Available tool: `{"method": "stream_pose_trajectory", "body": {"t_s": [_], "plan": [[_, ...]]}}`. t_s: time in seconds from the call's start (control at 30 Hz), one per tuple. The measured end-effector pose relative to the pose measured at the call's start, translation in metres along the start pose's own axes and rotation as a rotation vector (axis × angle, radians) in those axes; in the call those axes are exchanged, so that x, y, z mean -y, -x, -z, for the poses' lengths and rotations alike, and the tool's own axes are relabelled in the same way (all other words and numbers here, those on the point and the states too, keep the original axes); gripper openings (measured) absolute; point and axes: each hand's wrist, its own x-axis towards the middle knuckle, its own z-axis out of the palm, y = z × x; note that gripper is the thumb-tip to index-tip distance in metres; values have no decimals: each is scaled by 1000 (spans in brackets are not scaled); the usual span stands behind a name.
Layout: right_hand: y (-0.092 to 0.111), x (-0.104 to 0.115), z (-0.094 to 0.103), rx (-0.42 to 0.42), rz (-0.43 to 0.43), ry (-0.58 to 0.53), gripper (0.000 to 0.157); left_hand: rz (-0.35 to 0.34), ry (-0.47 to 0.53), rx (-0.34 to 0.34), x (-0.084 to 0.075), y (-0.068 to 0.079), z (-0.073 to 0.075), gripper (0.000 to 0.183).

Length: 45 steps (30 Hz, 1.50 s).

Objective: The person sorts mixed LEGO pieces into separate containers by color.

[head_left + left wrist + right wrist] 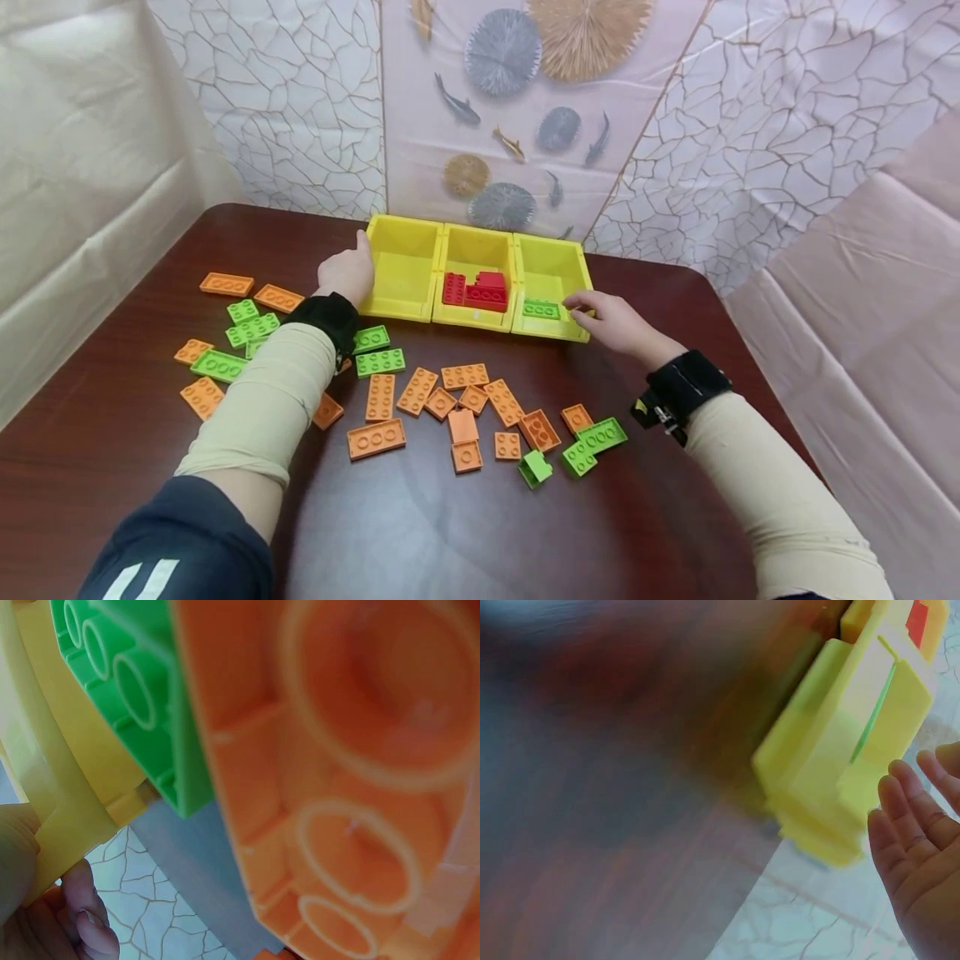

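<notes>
A yellow three-part bin (397,292) stands at the back of the table. My left hand (347,273) grips its left end wall; in the left wrist view the thumb and curled fingers (88,919) lie on either side of the yellow wall (79,814). Several red bricks (487,293) lie in the middle compartment, while a green brick (542,309) lies flat in the right one. My right hand (621,327) reaches over the right end of the bin, fingertips at the rim. Loosely extended fingers (907,802) hold nothing in the right wrist view.
Orange bricks (380,397) and green bricks (380,362) lie scattered across the table (375,533) in front of the bin. More green bricks (217,365) are beside my left forearm, and a few (602,435) at the right. A patterned cloth (300,108) hangs behind.
</notes>
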Motion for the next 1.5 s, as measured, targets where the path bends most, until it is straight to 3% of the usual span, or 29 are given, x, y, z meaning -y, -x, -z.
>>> {"method": "stream_pose_trajectory", "body": {"t_s": [0.27,0.37,0.5,0.63,1.2,1.37,1.5], "plan": [[36,-12,-7,-35,-3,-34,27,12,-8,-1,6,0,3,58],[57,-9,-14,26,29,-49,28,3,-3,11,6,0,3,58],[85,-6,-21,170,64,-74,35,-1,4,0,8,-1,5,58],[100,-7,-27,249,86,-64,39,10,6,-6,11,-2,8,59],[116,-9,-32,270,100,-6,31,-5,25,10,5,2,5,59],[113,-4,-20,202,107,-13,34,-3,24,15,0,3,3,58],[98,3,-13,99,83,3,34,-2,28,19,-5,4,3,58]]}}
